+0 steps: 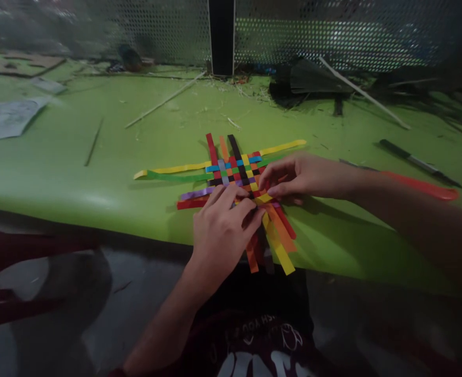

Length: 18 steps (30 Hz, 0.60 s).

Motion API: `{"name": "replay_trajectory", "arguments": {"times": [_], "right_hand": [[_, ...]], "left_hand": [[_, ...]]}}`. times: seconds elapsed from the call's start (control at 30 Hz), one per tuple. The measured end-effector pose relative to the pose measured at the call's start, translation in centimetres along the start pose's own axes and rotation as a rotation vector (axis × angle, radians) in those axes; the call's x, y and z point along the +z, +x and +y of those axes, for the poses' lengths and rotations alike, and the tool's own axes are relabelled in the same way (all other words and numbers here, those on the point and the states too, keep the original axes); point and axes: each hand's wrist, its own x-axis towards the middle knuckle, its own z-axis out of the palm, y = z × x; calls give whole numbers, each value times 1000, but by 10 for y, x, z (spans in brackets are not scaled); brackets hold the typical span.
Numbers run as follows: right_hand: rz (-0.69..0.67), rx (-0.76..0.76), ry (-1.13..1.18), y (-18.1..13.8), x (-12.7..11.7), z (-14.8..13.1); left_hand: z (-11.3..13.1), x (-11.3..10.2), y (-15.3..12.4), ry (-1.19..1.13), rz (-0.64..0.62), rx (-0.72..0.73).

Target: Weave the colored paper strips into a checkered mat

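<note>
A woven mat of coloured strips (237, 166) lies on the green table, its loose ends fanning out on all sides. My left hand (229, 220) rests over its near left part, fingers bent and pressed onto the strips, with the thumb close to the index finger. From the right, my right hand (299, 178) reaches in and pinches a yellow strip (263, 199) between thumb and finger. Below the hands, orange (281, 230) and yellow ends (280, 248) hang toward the table's front edge. My fingers hide part of the weave's near side.
To the right lie a black-handled pointed tool (411, 159) and a red-handled tool (423, 186). Thin sticks (166, 99) and fibre scraps are scattered behind the mat. Printed paper (11, 118) is at left. A perforated metal panel (313, 36) and a dark post (221, 36) stand behind.
</note>
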Motion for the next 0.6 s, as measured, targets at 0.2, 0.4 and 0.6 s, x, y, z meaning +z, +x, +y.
{"name": "replay_trajectory", "arguments": {"times": [0.2,0.4,0.6], "right_hand": [[28,28,30,2,5,-2],[64,52,12,4,7,-3],[64,-9,-165,3,7,-7]], "left_hand": [[1,0,1,7,-8,-15],[0,0,1,12,-9,-3],[-2,1,2,4,8,21]]}}
